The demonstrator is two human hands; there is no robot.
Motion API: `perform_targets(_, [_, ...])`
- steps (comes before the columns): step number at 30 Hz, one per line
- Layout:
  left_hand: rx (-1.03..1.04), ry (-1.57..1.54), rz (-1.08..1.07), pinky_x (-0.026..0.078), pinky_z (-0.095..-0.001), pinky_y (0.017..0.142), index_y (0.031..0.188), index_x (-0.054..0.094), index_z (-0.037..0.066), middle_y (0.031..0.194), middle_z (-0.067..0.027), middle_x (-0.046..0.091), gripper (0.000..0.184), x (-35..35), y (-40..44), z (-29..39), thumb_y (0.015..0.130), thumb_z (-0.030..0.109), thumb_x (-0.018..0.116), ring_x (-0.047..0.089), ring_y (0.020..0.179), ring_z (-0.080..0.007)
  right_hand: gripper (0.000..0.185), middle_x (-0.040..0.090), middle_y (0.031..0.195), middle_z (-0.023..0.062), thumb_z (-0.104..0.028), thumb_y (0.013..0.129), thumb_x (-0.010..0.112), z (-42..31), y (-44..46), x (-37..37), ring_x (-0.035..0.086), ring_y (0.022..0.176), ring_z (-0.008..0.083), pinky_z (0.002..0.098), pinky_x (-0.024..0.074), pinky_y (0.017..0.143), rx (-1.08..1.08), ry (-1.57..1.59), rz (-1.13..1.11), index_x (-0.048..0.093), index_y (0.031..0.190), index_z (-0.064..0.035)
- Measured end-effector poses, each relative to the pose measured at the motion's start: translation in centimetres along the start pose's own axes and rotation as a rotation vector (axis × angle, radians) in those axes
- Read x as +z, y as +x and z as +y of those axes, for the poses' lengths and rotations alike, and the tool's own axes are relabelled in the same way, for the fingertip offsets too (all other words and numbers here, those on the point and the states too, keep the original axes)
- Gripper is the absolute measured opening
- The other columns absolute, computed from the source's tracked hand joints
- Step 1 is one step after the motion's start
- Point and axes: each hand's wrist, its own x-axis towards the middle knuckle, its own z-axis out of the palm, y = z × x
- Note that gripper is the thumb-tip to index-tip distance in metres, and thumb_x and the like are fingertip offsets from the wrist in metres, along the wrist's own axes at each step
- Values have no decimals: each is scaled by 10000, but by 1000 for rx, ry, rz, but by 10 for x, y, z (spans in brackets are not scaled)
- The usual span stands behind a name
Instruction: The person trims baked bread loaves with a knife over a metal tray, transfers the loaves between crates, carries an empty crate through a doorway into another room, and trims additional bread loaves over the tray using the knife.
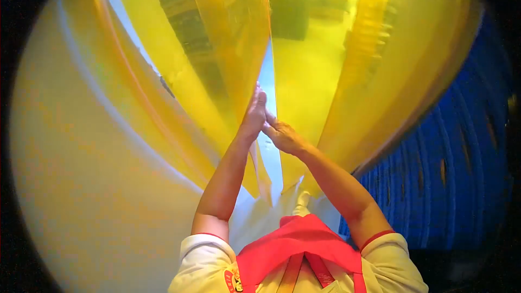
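Observation:
A curtain of see-through yellow plastic strips (309,76) hangs in front of me, with a narrow pale gap (267,76) between two strips. My left hand (255,112) lies with straight fingers along the edge of the left strip (239,38), palm turned to the gap. Close by on the right, my right hand (285,135) presses near the edge of the right strip, fingers stretched toward my left hand. The hands nearly meet or touch; which one, I cannot tell. Neither hand visibly holds anything.
A plain pale wall (92,146) stands at the left. Blue ribbed material (429,168) with worn patches fills the right side. Blurred shelves and floor show through the strips. Below are my red apron (304,238) and one pale shoe (302,202).

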Motion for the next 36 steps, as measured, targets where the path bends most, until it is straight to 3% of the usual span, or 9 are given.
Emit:
perform_targets(1, [-207, -86, -26, 232, -567, 1128, 1576, 14, 188, 1638, -66, 52, 793, -31, 8, -12, 993, 616, 338, 140, 1479, -281, 742, 512, 1363, 228, -410, 976, 528, 2, 19, 0, 546, 1230, 306, 407, 457, 988, 15, 37, 22, 156, 1540, -103])
perform_targets(6, [-93, 320, 37, 205, -560, 1141, 1574, -24, 200, 1644, -48, -9, 873, -102, 50, -30, 955, 665, 380, 78, 1496, -282, 831, 117, 1620, 159, -478, 972, 514, 14, 97, -71, 476, 1289, 385, 549, 477, 940, 98, 655, 159, -3, 1575, -234])
perform_targets(8, [-49, 130, 181, 38, -365, 1201, 1548, 64, 3, 1629, -152, 51, 765, -113, 51, -7, 1034, 454, 407, 42, 1504, -257, 804, 161, 1604, 169, -513, 983, 468, 30, 118, -126, 491, 1273, 427, 561, 503, 919, -38, 915, 98, 18, 1573, -205])
perform_targets(11, [-149, 220, 282, 219, -503, 1145, 1579, 18, 204, 1647, -41, 29, 807, -75, 58, 33, 985, 588, 406, 56, 1499, -301, 824, 157, 1607, 170, -503, 976, 481, 15, 93, -257, 410, 1335, 456, 575, 428, 1015, -301, 1221, 50, 37, 1568, -141])
perform_targets(14, [-40, 209, 411, 194, -471, 1163, 1580, 74, 186, 1644, -45, 69, 764, -122, 80, 9, 998, 479, 474, 87, 1498, -306, 821, 197, 1598, 171, -399, 974, 540, 4, 115, -334, 377, 1370, 395, 534, 356, 1087, -659, 1450, -96, 63, 1558, -73])
perform_targets(18, [200, 441, 641, 128, -406, 1192, 1552, 135, 38, 1625, -124, 129, 712, -165, 111, -19, 996, 250, 526, 158, 1485, -308, 774, 337, 1531, 138, -222, 953, 570, -6, 143, -387, 491, 1022, 232, 400, 397, 878, -960, 1413, 21, 116, 1542, -9])
perform_targets(23, [452, 1315, 1161, 138, -565, 1162, 1520, 248, 54, 1590, -259, 103, 791, -189, 210, -61, 890, 309, 653, 125, 1462, -447, 790, 542, 1138, 73, -43, 833, 678, -19, 179, -425, 514, 842, 177, 334, 395, 748, -1177, 1250, 193, 247, 1495, -17])
perform_targets(29, [516, 1480, 880, 119, -652, 1134, 1484, 331, 104, 1562, -312, 92, 723, -186, 374, -162, 850, 259, 644, 63, 1450, -509, 528, 616, 828, -7, -165, 556, 957, -28, 280, -461, 571, 684, 137, 291, 430, 690, -1329, 831, 443, 683, 1004, -104])
perform_targets(36, [429, 972, 278, 191, -582, 1162, 1400, 440, 108, 1550, -272, 211, 699, -69, 595, -238, 738, 94, 662, 166, 1447, -478, 420, 720, 761, 56, -146, 583, 941, 15, 387, -530, 669, 595, 151, 282, 488, 523, -1215, 479, 139, 755, 958, -110])
